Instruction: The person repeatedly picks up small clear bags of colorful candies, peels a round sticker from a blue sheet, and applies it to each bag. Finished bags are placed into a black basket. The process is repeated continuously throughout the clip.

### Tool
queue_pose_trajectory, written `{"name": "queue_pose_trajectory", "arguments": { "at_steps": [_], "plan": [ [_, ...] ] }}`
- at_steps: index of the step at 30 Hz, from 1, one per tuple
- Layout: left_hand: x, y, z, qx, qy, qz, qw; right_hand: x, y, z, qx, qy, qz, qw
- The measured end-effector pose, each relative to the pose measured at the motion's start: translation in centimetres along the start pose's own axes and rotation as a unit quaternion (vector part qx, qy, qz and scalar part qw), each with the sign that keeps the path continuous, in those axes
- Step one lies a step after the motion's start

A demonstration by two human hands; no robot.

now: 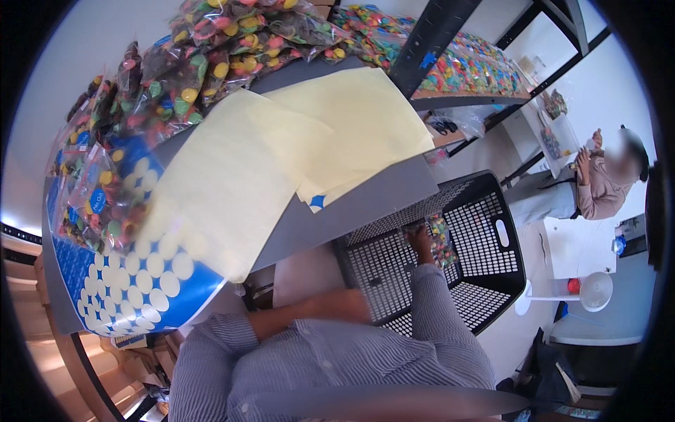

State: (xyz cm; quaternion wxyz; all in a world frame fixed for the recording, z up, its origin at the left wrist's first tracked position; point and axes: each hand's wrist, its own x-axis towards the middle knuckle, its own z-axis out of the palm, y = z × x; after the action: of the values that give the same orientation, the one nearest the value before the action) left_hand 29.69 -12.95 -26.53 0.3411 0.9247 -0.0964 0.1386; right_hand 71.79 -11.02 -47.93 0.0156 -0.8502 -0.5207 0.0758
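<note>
My right hand (420,243) reaches down into a black plastic basket (501,306) with perforated walls. It is at a clear bag of small multicoloured pieces (442,240) on the basket floor; whether the fingers grip it is unclear. My left forearm crosses in front of my striped shirt, and my left hand (354,306) is blurred beside the basket's near-left side, its fingers indistinct. On the grey table (337,221) lie large cream paper sheets (237,174). Under them, a blue label sheet (142,285) shows many pale oval gaps.
Clear bags of colourful round pieces (195,68) are heaped along the table's back; some (100,200), with blue oval labels, lie on its left end. More bags (469,66) fill a shelf behind a black metal post (432,45). Another person (606,179) stands at the right.
</note>
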Motion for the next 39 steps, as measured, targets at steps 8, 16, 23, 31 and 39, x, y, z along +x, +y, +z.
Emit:
{"name": "queue_pose_trajectory", "arguments": {
  "at_steps": [8,16,23,31,39],
  "plan": [
    [0.2,-0.6,1.9,0.158,0.112,0.08,0.978,-6.0,-4.1,3.6,0.05,-0.236,-0.118,0.963],
    [0.1,0.3,0.2,0.197,0.071,0.071,0.975,-13.6,-9.6,-7.0,0.202,-0.204,-0.169,0.943],
    [0.0,0.3,0.5,0.209,0.065,0.057,0.974,-20.5,-13.3,-17.1,0.354,-0.191,-0.09,0.911],
    [-0.1,0.5,0.1,0.189,0.072,0.048,0.978,-27.1,-14.6,-19.6,0.25,-0.275,-0.159,0.915],
    [0.5,0.3,-0.3,0.173,0.109,0.042,0.978,-28.3,-16.0,-21.2,0.277,-0.278,-0.142,0.909]
  ]
}}
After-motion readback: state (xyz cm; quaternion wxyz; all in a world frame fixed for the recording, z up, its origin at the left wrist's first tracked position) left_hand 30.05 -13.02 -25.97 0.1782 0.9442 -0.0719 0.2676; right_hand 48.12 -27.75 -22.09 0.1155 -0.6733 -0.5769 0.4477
